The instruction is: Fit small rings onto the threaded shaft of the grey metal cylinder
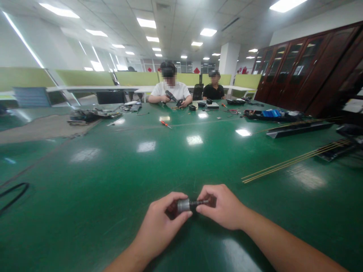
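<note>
Low in the middle of the head view, my left hand (161, 219) is closed around a silver cylindrical part (184, 205), thumb below and fingers above. A thinner dark shaft (200, 203) sticks out of its right end. My right hand (224, 206) pinches that shaft between thumb and index finger. The part lies sideways just above the green table; whether it touches the surface I cannot tell. My other fingers are curled behind and partly hidden.
Thin brass-coloured rods (283, 164) and a black metal channel (300, 129) lie to the right. An orange screwdriver (165, 124) lies farther back. Across the table (127, 162) a person in white (181, 90) holds a power drill (171, 95). A black cable (17, 196) curls at left.
</note>
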The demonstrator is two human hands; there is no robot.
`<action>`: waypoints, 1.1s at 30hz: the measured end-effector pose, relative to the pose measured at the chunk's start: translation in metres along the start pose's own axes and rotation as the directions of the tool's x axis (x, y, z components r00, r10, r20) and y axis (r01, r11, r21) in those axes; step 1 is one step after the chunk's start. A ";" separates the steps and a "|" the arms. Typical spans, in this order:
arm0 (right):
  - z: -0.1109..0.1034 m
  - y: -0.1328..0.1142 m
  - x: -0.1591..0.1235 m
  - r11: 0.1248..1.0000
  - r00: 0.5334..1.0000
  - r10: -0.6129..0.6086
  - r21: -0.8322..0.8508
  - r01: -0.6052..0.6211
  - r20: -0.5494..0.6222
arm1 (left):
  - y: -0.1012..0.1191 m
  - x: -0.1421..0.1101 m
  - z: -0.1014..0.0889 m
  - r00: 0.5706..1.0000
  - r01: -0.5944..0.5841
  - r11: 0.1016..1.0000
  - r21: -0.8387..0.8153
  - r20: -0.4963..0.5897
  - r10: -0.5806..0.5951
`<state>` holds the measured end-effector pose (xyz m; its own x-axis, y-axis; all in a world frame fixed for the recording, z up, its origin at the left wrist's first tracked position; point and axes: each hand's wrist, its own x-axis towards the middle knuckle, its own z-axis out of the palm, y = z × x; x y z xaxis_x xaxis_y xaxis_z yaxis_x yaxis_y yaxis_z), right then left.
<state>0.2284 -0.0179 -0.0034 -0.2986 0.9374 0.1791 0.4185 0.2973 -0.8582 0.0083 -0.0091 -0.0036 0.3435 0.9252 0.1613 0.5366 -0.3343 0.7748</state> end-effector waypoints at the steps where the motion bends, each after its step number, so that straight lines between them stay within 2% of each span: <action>1: 0.000 0.000 0.000 1.000 1.000 -0.001 0.002 0.001 0.001 | 0.000 0.000 0.000 1.000 0.000 1.000 -0.004 0.004 0.000; 23: -0.001 0.002 0.001 1.000 1.000 -0.024 0.007 0.024 -0.019 | -0.004 0.000 -0.001 1.000 -0.011 1.000 0.007 -0.020 0.011; 33: -0.001 0.004 0.000 0.999 1.000 0.013 0.041 -0.013 -0.011 | -0.003 0.000 -0.001 1.000 0.005 1.000 0.007 -0.029 -0.005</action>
<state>0.2308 -0.0162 -0.0059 -0.2832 0.9433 0.1732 0.3868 0.2776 -0.8794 0.0061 -0.0080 -0.0055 0.3183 0.9316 0.1754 0.5440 -0.3310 0.7710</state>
